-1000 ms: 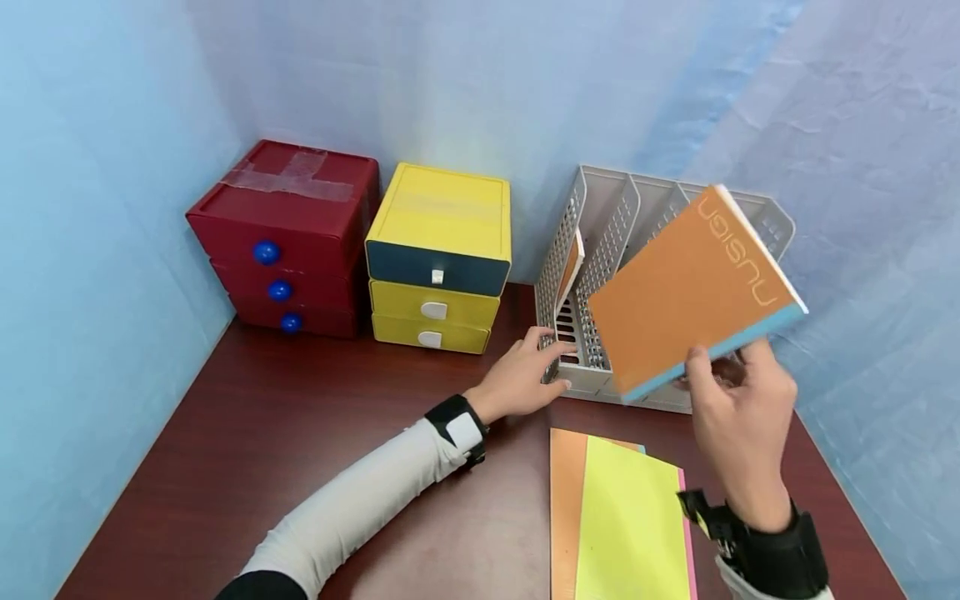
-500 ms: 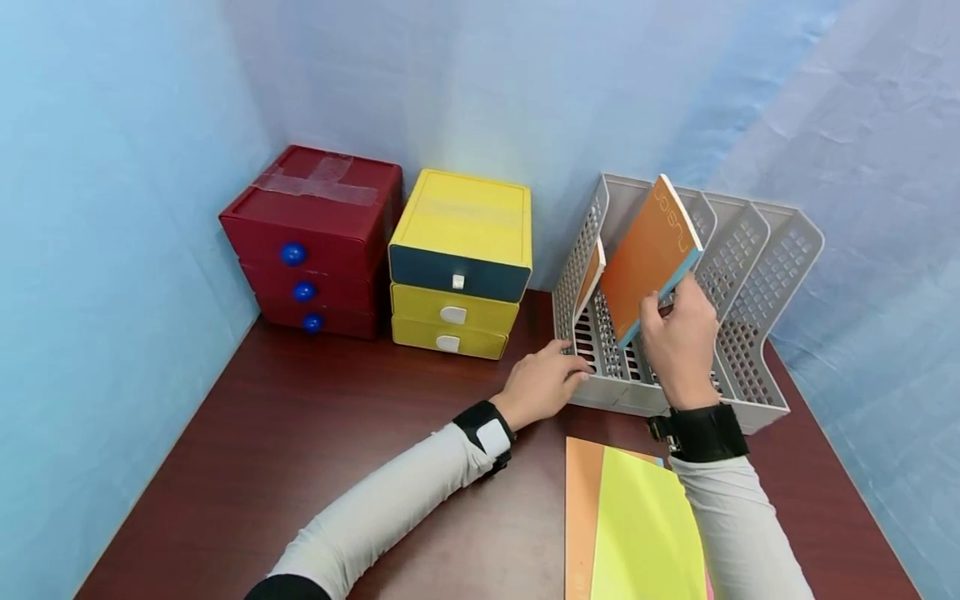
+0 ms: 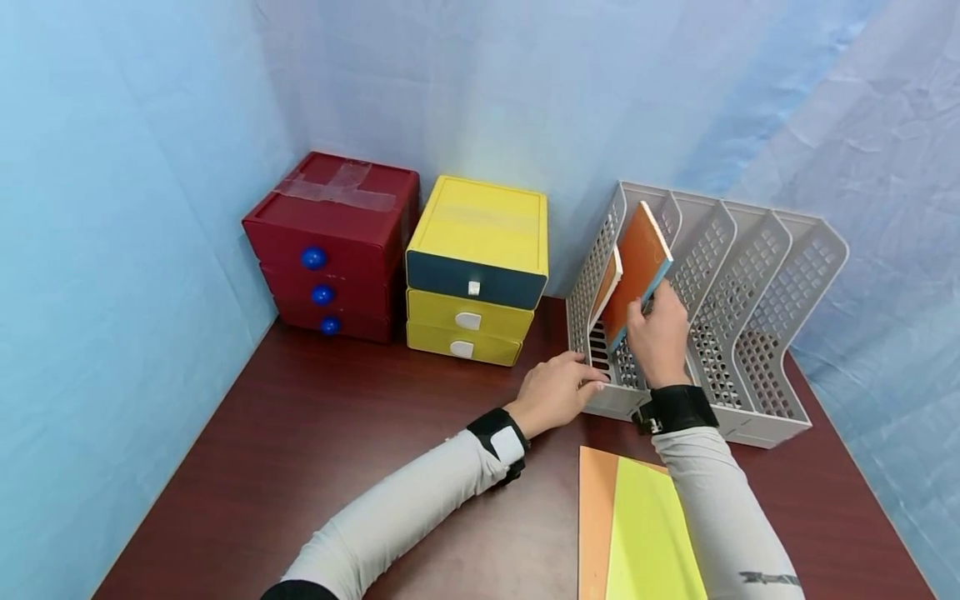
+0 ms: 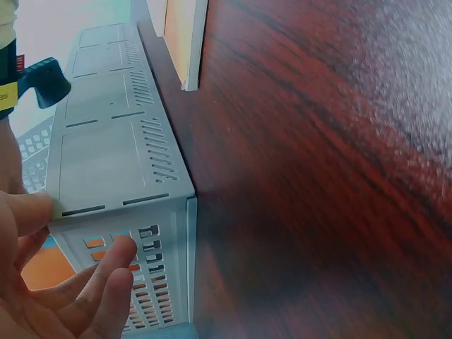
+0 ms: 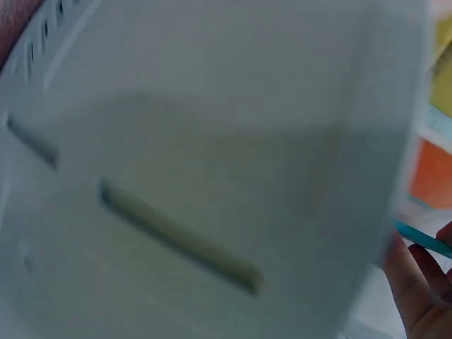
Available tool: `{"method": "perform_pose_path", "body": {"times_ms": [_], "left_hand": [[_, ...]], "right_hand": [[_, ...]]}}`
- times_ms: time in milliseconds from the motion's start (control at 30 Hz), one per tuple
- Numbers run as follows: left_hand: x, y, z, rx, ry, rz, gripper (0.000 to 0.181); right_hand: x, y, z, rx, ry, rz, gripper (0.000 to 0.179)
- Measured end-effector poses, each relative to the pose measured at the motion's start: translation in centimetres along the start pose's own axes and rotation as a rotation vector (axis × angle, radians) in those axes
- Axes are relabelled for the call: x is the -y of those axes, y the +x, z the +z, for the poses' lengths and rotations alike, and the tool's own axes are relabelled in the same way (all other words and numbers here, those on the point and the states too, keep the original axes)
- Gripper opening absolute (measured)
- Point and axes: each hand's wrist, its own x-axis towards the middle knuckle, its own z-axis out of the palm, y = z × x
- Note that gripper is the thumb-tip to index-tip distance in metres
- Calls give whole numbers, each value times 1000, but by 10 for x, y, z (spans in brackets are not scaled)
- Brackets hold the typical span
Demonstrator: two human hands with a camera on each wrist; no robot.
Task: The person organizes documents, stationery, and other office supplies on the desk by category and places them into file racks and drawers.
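Note:
A grey perforated file rack with several upright compartments stands at the back right. My right hand pinches the blue spine of an orange notebook, which stands upright and slightly tilted in the leftmost compartment. Beside it, a thinner orange notebook leans by the rack's left wall. At the rack's front left corner my left hand grips the edge. The left wrist view has its thumb on the front panel's rim and its fingers against the holed side. In the right wrist view, the rack's front hides most of the notebook.
An orange notebook lies flat on the dark wooden table, with a yellow-green one over it, under my right forearm. A yellow drawer box and a red drawer box stand left of the rack. Blue cloth hangs behind.
My right hand has carried the orange notebook left and down, from in front of the rack into its leftmost compartment. My left hand stays at the rack's corner. The head view has shifted slightly.

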Motion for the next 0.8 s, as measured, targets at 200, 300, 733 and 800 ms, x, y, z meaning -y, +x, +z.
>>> {"method": "perform_pose_path", "body": {"times_ms": [200, 300, 733, 800], "left_hand": [[0, 0, 0, 0, -6, 11, 22], [-1, 0, 0, 4, 2, 16, 22], [1, 0, 0, -6, 30, 36, 22], [3, 1, -1, -9, 36, 38, 22]], "right_hand": [[-2, -9, 13, 37, 4, 4, 20], [-2, -12, 19, 53, 19, -9, 23], [0, -23, 30, 199, 120, 32, 34], [2, -23, 30, 244, 136, 43, 35]]}}
